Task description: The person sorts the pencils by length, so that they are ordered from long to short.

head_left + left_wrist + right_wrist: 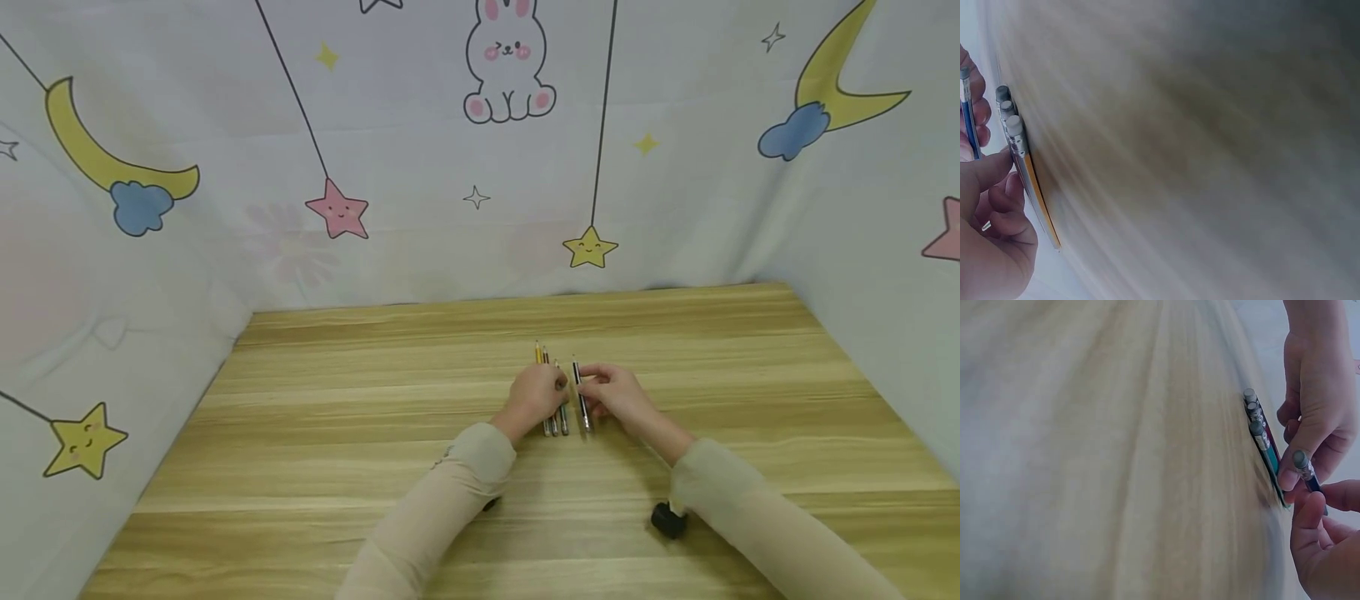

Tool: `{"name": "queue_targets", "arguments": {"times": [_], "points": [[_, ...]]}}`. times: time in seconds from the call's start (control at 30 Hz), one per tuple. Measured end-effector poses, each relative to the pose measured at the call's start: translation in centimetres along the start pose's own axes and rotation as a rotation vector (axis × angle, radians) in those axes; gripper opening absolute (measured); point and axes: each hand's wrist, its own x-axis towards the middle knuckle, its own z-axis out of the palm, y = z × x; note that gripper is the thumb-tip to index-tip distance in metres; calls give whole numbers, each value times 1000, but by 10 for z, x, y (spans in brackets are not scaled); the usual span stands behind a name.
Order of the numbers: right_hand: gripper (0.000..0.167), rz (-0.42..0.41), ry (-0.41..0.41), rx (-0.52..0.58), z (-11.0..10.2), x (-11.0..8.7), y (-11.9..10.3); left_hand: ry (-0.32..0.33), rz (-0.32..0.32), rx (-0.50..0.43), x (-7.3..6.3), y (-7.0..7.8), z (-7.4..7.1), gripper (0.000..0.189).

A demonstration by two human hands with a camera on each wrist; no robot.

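Three pencils lie side by side on the wooden table: a yellow pencil (537,353), a dark red pencil (546,357) and a green pencil (1267,453). My left hand (537,393) grips this row around the middle, hiding that part; erasers point toward me and sharpened tips away. Just to the right, my right hand (617,395) pinches a dark blue pencil (581,400) between thumb and fingers, with its eraser (1300,459) end nearest me. A narrow gap parts it from the row. The left thumb (1289,478) shows beside the green pencil.
The wood-grain table (337,467) reaches back to a white cloth backdrop (420,150) printed with stars, moons and a rabbit. Cloth also hangs along both sides. A black wrist device (668,520) sits under the right sleeve.
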Motion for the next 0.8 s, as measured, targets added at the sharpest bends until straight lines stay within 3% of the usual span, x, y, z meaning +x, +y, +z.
{"name": "queue_targets", "arguments": {"times": [0.43,0.8], "points": [[32,22,55,-232,6,18,-2,17,29,-9,-2,-1,0,12],[23,-34,43,-450,10,20,-7,19,27,15,-1,-1,0,17]]}}
